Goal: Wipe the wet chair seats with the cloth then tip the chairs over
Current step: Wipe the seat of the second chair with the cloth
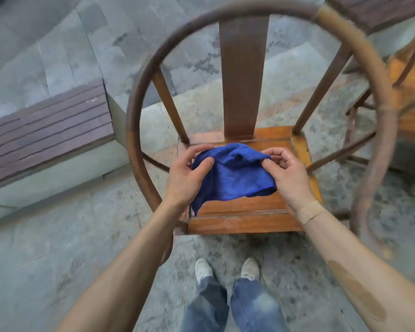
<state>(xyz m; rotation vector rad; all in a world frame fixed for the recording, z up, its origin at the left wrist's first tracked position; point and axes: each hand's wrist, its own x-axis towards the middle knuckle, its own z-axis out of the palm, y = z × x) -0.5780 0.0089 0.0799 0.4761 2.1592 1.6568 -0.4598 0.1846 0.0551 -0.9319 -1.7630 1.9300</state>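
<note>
A blue cloth (233,176) hangs bunched between both hands just above the orange-brown seat (244,219) of a wooden chair with a round curved back rail (139,97) and a flat centre splat (242,75). My left hand (187,176) pinches the cloth's left edge between thumb and fingers. Gripping the cloth's right edge is my right hand (288,178), fingers curled. The chair stands upright in front of my feet (225,269).
A second wooden chair (410,82) stands at the right, close to the first one's rail. A low bench with dark slats (46,123) sits at the left. Grey stone paving and steps lie all around.
</note>
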